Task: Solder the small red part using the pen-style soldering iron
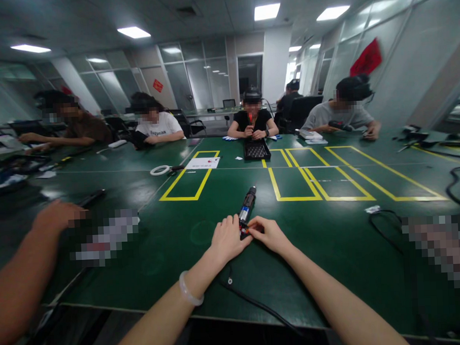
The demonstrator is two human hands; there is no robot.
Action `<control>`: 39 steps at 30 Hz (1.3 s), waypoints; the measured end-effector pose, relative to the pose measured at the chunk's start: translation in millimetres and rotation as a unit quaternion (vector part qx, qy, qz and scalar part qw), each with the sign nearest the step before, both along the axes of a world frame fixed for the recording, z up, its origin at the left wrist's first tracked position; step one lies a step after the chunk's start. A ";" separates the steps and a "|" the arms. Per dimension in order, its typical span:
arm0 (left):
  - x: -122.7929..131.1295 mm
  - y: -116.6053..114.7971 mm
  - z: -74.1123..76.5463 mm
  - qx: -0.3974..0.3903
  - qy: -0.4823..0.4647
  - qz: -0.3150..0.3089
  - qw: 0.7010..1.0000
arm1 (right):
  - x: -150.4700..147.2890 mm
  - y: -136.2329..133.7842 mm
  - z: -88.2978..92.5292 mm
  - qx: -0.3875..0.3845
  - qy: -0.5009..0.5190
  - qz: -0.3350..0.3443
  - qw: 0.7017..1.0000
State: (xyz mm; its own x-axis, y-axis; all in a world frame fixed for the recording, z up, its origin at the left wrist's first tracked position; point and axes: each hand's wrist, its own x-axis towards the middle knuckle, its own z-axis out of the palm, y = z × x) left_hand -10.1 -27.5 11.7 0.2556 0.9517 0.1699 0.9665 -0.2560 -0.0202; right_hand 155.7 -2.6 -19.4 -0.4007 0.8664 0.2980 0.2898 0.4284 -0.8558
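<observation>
A corded power tool (247,204) lies on the green table in front of me, its narrow tip pointing away. Its casing looks open, with a blue and silver motor-like body showing. My left hand (227,239) is closed over the near end of the tool, from the left side. From the right, my right hand (270,235) pinches at small red parts, perhaps wires, at that same end. What exactly sits between those fingertips is hidden. A black cord (258,306) runs from below my hands toward the table's front edge.
Yellow tape outlines (181,199) mark the table, with a white paper (202,163) and a white ring (160,170) beyond. A black tray (257,150) stands before a person opposite. A co-worker's arm (35,252) reaches in at left. More cable (384,221) lies right.
</observation>
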 end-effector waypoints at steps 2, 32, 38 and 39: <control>3.8 0.0 -1.4 0.011 0.003 0.020 1.000 | 0.4 0.8 -0.2 -0.007 0.023 -0.006 1.000; -131.1 97.6 5.0 -0.053 0.001 0.167 0.985 | 17.6 9.4 -3.4 -0.008 0.009 -0.056 0.998; -158.0 109.3 11.6 -0.023 0.013 0.207 0.978 | 17.9 9.0 -2.4 -0.013 0.003 -0.047 0.999; -158.5 107.4 12.9 -0.004 0.018 0.200 0.980 | 18.1 8.9 -2.1 -0.013 0.001 -0.046 0.999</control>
